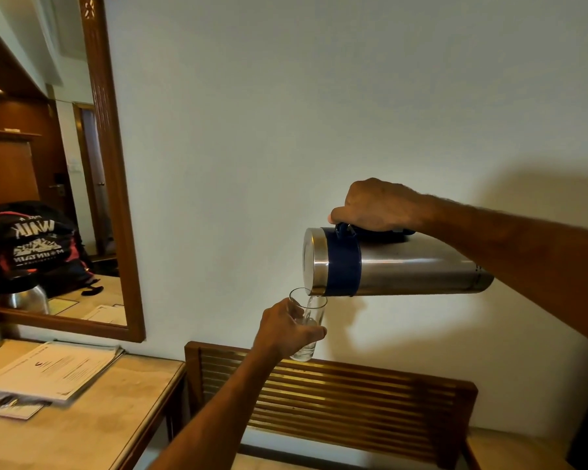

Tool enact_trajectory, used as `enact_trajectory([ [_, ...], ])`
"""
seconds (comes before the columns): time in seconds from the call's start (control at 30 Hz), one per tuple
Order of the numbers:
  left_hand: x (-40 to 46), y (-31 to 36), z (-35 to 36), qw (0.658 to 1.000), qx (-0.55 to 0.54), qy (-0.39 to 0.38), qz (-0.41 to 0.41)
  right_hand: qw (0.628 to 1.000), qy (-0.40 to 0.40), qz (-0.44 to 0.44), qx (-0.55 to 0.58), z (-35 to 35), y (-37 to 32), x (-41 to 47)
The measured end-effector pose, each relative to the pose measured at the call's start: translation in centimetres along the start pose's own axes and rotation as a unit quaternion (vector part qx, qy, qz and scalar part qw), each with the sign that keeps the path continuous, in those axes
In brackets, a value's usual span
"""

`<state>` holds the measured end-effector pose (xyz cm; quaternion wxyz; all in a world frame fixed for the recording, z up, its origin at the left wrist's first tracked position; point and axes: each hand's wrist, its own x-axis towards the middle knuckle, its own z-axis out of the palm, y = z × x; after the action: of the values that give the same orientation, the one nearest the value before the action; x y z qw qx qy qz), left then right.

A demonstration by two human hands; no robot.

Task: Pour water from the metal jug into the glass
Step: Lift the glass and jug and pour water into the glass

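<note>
Your right hand point(377, 206) is wrapped over the dark blue handle on top of the brushed-steel cylindrical jug with the blue collar point(401, 266), fingers closed tight around it. You have the jug tipped so its long axis lies nearly level, lid end to the left and base to the right. Your left hand point(286, 329) holds the clear, straight-sided drinking glass point(308, 325) in the air, fingers curled round its middle, well above the slatted wooden chair back point(336, 395). What matters now is the lip: the jug's low front edge sits just over the glass's rim, and a thin stream of water falls into the mouth. The glass looks only slightly filled near its bottom, so the pour seems early. Keep the rim directly beneath the spout; tilting further would probably throw the stream past the far wall.
</note>
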<state>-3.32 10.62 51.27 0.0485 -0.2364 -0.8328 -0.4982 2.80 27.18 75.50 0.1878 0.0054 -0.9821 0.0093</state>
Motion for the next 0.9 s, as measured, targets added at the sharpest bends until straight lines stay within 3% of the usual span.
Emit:
enact_trajectory([
  [0.9, 0.54, -0.11, -0.19, 1.000, -0.002, 0.001, 0.012, 1.000, 0.018, 0.003, 0.007, -0.39, -0.18, -0.35],
])
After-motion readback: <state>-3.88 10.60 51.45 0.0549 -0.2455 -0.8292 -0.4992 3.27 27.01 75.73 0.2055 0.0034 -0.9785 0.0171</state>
